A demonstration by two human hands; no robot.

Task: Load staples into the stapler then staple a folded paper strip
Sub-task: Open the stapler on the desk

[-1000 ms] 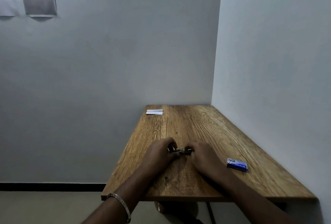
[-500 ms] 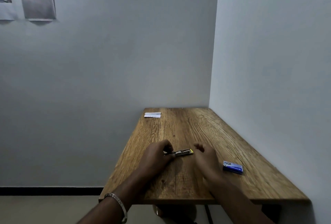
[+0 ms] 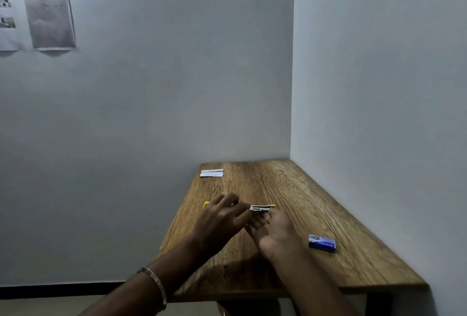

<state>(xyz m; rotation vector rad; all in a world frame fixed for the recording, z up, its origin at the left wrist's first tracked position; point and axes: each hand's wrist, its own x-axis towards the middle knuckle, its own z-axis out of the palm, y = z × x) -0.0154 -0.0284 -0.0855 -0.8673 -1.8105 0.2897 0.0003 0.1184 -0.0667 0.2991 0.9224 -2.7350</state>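
Since half a second ago the right hand [image 3: 274,229] has turned palm-up, fingers spread and holding nothing, just under the stapler's [image 3: 260,208] metal end; earlier both hands closed on it. The left hand [image 3: 222,217] pinches the stapler near the middle of the tabletop [image 3: 316,202], raised slightly off the wood. A yellow tip shows past the left hand's far side too (probably the pulled-out pusher, though blurred). Judgement: magazine open, staples not yet loaded. Stapler's long axis runs left-right, parallel to the tabletop's front edge, metal end pointing right. The blue staple box [image 3: 322,243] sits near the right edge; the folded paper strip [image 3: 211,173] lies at the far left corner.
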